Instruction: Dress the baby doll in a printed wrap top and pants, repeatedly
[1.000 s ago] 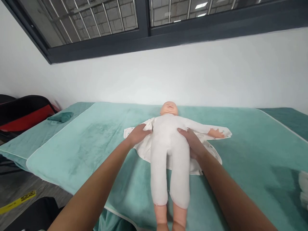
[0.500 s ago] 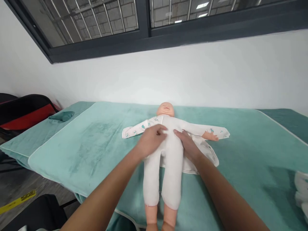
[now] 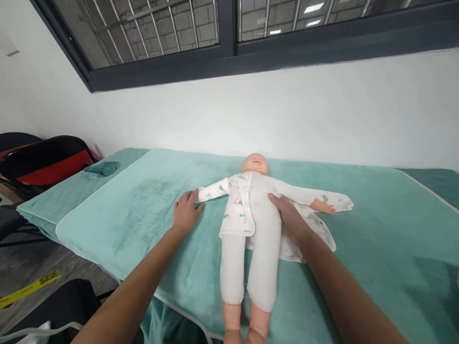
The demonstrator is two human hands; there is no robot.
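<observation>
A baby doll (image 3: 264,210) lies on its back, with white cloth covering its body and legs and its bare feet toward me. It wears a white printed jacket (image 3: 236,205). One front panel lies over the left side of the chest. The other panel (image 3: 319,229) is spread out beneath the doll on the right. My left hand (image 3: 186,212) has its fingers and thumb closed around the cuff of the left sleeve (image 3: 215,190). Against the right side of the doll's torso rests my right hand (image 3: 292,217), thumb apart, its other fingers partly hidden.
A green padded cover (image 3: 143,215) lies under the doll. Behind it is a white wall (image 3: 215,119) below a dark-framed window (image 3: 229,28). Black and red chairs (image 3: 53,162) stand at the left. A black seat (image 3: 68,306) and a pale cable (image 3: 46,329) are at lower left.
My left hand has moved from the doll's chest leftward to the sleeve's cuff. The printed front panel now lies over the left chest. My right hand stays at the doll's side.
</observation>
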